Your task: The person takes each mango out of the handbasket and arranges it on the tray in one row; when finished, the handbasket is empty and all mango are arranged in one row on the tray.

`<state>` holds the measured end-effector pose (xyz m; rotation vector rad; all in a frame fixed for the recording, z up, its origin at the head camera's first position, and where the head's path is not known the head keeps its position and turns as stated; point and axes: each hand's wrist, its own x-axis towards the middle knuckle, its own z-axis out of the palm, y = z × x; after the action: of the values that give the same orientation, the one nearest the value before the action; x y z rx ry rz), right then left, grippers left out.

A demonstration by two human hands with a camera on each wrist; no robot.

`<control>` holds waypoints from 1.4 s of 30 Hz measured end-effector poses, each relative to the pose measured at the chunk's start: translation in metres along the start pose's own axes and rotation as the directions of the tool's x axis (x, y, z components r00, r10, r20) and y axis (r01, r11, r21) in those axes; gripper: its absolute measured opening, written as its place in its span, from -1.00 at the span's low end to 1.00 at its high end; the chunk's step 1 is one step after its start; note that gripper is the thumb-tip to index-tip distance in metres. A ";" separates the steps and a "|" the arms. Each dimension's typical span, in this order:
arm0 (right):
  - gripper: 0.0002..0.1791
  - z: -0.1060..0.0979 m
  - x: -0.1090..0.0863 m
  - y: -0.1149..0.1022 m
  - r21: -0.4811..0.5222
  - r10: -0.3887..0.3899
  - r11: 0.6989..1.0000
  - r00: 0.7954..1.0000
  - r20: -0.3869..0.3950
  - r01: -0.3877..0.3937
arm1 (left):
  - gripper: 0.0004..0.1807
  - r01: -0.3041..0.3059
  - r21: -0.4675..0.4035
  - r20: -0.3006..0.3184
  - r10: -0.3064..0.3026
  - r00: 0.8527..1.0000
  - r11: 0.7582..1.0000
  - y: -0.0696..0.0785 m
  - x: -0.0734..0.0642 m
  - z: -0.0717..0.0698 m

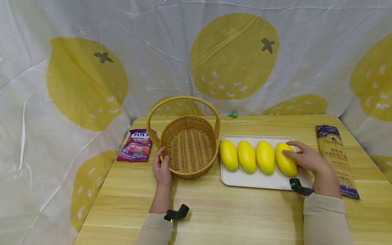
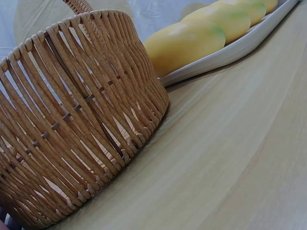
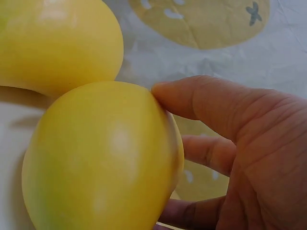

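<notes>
A round wicker basket (image 1: pixel 190 175) with a tall arched handle stands left of the table's middle, and nothing lies in it. My left hand (image 1: pixel 162 172) grips its left side by the rim, thumb and fingers at the weave; the left wrist view shows the basket's side (image 2: pixel 81 110) but almost none of the hand. To the right, a white tray (image 1: pixel 254 182) bears several yellow mangoes in a row. My right hand (image 1: pixel 309 158) holds the rightmost mango (image 1: pixel 285 163), thumb on its top and fingers round the far side, as the right wrist view shows (image 3: pixel 103 158).
A purple candy bag (image 1: pixel 134 146) lies left of the basket. On the right lies a long spaghetti packet (image 1: pixel 337 160). A small green item (image 1: pixel 234 115) sits at the table's back edge, before a lemon-print curtain (image 1: pixel 159 51).
</notes>
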<state>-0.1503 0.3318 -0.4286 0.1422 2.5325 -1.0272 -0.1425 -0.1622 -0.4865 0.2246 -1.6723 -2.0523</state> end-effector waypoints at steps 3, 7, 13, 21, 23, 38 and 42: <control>-0.03 0.000 0.000 0.000 -0.021 0.008 1.000 1.000 0.006 -0.008 | -0.59 0.007 -0.001 0.000 -0.007 1.000 1.000 0.000 0.000 -0.001; -0.04 0.001 0.000 -0.002 -0.037 0.008 0.999 1.000 0.008 -0.008 | -0.59 0.004 -0.001 0.006 -0.004 1.000 1.000 0.000 0.000 -0.001; -0.05 0.002 0.000 -0.003 -0.027 0.002 1.000 1.000 0.005 -0.002 | -0.61 -0.037 -0.016 0.012 0.037 0.999 0.999 -0.002 -0.001 -0.002; -0.04 0.003 0.001 -0.003 0.010 0.003 1.000 1.000 0.019 -0.003 | -0.60 -0.009 -0.013 0.008 0.009 1.000 1.000 -0.001 -0.001 -0.002; -0.04 0.004 0.001 -0.004 0.007 0.001 1.000 1.000 0.021 -0.001 | -0.59 0.007 -0.009 0.003 -0.007 1.000 1.000 0.001 -0.001 -0.002; -0.02 0.001 -0.001 -0.005 -0.010 -0.001 1.000 0.999 0.038 0.001 | -0.58 0.022 0.002 -0.006 -0.022 1.000 1.000 0.001 -0.001 -0.003; 0.03 -0.002 -0.007 -0.006 -0.006 0.012 1.000 1.000 0.011 -0.012 | -0.58 0.029 0.005 -0.006 -0.029 1.000 1.000 0.000 -0.001 -0.003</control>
<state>-0.1457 0.3290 -0.4208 0.1500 2.5217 -1.0131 -0.1402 -0.1644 -0.4878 0.2578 -1.6807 -2.0670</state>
